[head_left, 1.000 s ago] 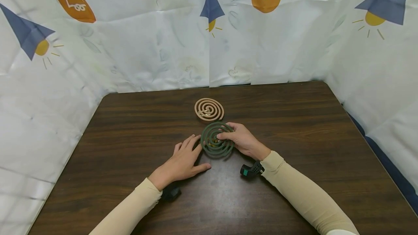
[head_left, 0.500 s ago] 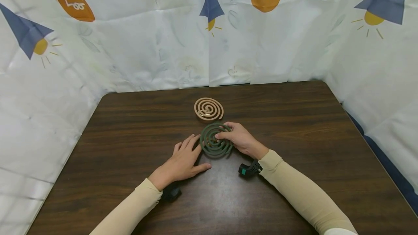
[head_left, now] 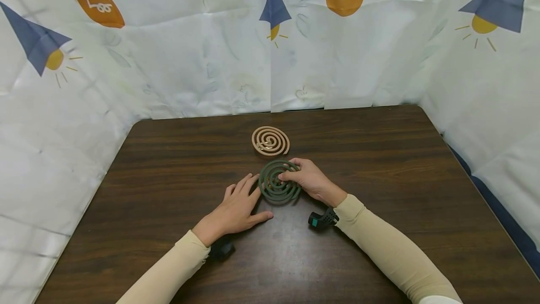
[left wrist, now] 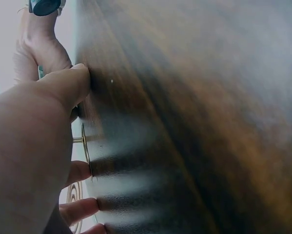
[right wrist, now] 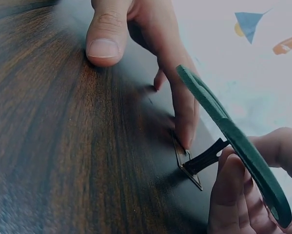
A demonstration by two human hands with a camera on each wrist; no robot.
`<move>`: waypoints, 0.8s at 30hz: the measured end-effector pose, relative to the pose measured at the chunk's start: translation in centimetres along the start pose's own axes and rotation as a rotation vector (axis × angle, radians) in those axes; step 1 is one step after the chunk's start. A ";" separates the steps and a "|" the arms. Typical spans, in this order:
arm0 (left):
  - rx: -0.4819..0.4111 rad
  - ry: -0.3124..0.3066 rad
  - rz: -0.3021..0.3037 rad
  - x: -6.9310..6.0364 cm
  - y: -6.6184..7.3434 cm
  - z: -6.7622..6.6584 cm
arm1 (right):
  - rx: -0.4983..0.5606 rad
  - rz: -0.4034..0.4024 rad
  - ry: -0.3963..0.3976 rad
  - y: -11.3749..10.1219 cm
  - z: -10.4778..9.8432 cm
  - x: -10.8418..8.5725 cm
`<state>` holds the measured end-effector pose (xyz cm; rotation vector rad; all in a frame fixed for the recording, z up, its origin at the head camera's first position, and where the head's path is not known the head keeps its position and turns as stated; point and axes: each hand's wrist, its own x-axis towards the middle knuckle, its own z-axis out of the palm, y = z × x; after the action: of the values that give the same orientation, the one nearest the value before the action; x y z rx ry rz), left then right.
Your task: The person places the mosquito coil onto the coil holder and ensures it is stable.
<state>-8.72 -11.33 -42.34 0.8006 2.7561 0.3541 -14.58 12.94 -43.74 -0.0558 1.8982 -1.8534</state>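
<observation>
A green mosquito coil (head_left: 276,199) sits over a small metal stand (right wrist: 194,162), held just above the brown table. My right hand (head_left: 316,182) pinches the coil from the right, thumb on top and other fingers underneath. In the right wrist view the coil is seen edge-on, with the stand's upright reaching up to it. My left hand (head_left: 236,210) rests on the table with fingers spread and straight. Its index fingertip touches the stand's thin wire base in the right wrist view. Whether the coil's centre is seated on the upright is hidden by the fingers.
Just behind the green coil, a tan mosquito coil (head_left: 270,155) stands raised on its own metal stand. A dark wood-grain table (head_left: 168,163) lies beneath everything. White printed cloth (head_left: 177,69) hangs round its back and sides. Both wrists wear black cameras.
My right hand and the green coil have shifted very slightly left and lower since a second ago. My left hand keeps its place.
</observation>
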 end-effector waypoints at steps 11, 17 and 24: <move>0.001 -0.011 -0.002 0.0 -0.1 0.0 | 0.012 0.004 -0.005 -0.2 0.1 -0.1; 0.007 -0.017 0.000 0.0 -0.1 0.0 | 0.017 0.001 -0.022 -0.2 -0.1 0.1; 0.010 -0.020 0.012 -0.1 -0.2 -0.1 | 0.014 0.008 -0.033 -0.2 -0.3 0.2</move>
<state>-8.74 -11.59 -42.33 0.8189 2.7379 0.3329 -14.96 13.11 -43.61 -0.0742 1.8605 -1.8485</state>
